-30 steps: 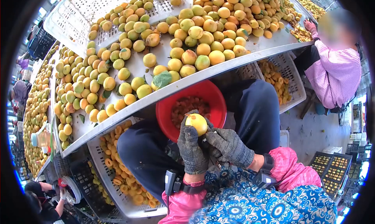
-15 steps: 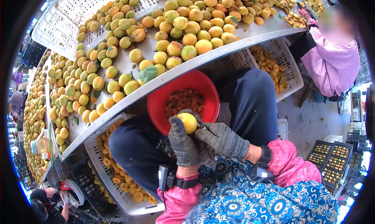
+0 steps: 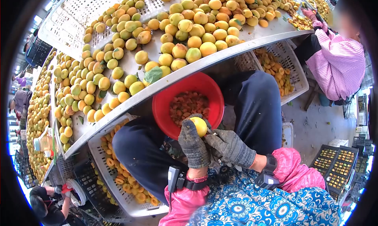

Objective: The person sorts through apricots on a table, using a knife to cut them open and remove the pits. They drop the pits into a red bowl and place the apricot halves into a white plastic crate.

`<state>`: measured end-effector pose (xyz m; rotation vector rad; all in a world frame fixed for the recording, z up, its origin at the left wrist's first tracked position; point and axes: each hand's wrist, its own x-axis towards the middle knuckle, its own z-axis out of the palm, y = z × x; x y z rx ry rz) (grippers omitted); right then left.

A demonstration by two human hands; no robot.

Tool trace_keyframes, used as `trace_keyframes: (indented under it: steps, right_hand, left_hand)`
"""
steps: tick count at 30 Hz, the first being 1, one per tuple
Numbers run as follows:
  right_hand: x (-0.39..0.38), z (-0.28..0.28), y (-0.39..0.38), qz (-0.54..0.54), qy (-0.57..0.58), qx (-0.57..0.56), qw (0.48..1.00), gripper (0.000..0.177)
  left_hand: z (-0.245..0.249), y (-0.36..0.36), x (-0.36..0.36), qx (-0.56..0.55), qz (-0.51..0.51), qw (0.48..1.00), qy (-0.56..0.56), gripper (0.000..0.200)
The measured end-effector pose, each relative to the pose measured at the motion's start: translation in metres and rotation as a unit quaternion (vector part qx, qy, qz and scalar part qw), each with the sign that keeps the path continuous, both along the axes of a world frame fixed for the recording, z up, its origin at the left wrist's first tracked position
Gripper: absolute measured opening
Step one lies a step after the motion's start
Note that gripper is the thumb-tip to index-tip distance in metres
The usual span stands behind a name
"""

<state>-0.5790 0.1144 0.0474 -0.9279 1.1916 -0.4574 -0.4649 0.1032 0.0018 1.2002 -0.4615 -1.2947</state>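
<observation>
My left hand [image 3: 193, 146], in a dark grey knit glove, is closed around a yellow apricot [image 3: 199, 126]. My right hand [image 3: 231, 148], gloved the same way, is closed with its fingertips close against the apricot's right side. Whatever sits in its pinch is too small and covered to name. Both hands are over my lap, at the near rim of a red basin [image 3: 215, 96]. Inside the basin lie many small brown pieces that look like apricot pits [image 3: 188, 106].
Whole apricots [image 3: 193, 54] cover a metal-edged table [image 3: 165, 83] ahead, beside a white crate [image 3: 65, 33]. Crates of split apricots stand below, at left [image 3: 153, 211] and right [image 3: 293, 64]. A person in a pink checked shirt [image 3: 334, 64] works at right. Black trays [image 3: 334, 167] sit beyond.
The whole view has shifted slightly right and down. My hands still hold the apricot together, and my right fingers have shifted a little along its side.
</observation>
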Motion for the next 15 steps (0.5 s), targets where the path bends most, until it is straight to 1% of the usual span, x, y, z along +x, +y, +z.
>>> trace_keyframes:
  steps: [2,3,4,5,6,7,8,10,11,12,14,15]
  right_hand:
    - [-0.004,-0.012,0.005,0.049,0.043,-0.152,0.986,0.025]
    - [-0.006,-0.020,0.005,0.048,0.043,-0.152,0.986,0.025]
    - [-0.006,-0.026,0.004,0.064,0.068,-0.249,0.964,0.025]
    - [-0.007,-0.029,0.005,0.080,0.091,-0.343,0.931,0.025]
    - [-0.011,-0.029,0.005,0.077,0.090,-0.342,0.932,0.025]
    - [-0.014,-0.020,-0.001,0.105,0.110,-0.352,0.923,0.024]
    - [-0.017,-0.015,-0.006,0.133,0.132,-0.363,0.913,0.024]
    - [-0.020,-0.020,-0.009,0.139,0.126,-0.377,0.907,0.023]
    - [-0.020,-0.020,-0.011,0.146,0.117,-0.394,0.900,0.023]
    - [-0.023,-0.016,-0.011,0.146,0.117,-0.394,0.900,0.023]
    - [-0.031,0.006,-0.013,0.153,0.121,-0.210,0.958,0.023]
    - [-0.040,0.004,-0.009,0.114,0.052,-0.178,0.976,0.022]
  left_hand:
    - [0.001,-0.001,-0.003,0.011,-0.002,1.000,-0.006,0.057]
    - [0.000,-0.001,-0.003,0.012,-0.009,1.000,0.027,0.058]
    - [0.000,-0.002,-0.002,0.014,-0.016,0.998,0.060,0.060]
    - [0.001,-0.002,-0.001,0.015,-0.017,0.998,0.059,0.060]
    - [0.003,-0.004,0.002,0.022,-0.031,0.988,0.153,0.062]
    - [0.006,-0.005,0.004,0.029,-0.046,0.968,0.245,0.064]
    - [0.005,-0.007,0.006,0.028,-0.049,0.968,0.245,0.064]
    - [0.000,-0.007,0.007,0.055,-0.056,0.973,0.215,0.067]
    - [-0.002,-0.007,0.005,0.091,-0.027,0.971,0.220,0.068]
    - [-0.002,-0.006,0.006,0.090,-0.027,0.971,0.220,0.068]
    - [0.006,-0.005,0.013,0.129,0.020,0.966,0.222,0.068]
    - [-0.010,-0.008,0.025,0.071,0.025,0.974,0.215,0.068]
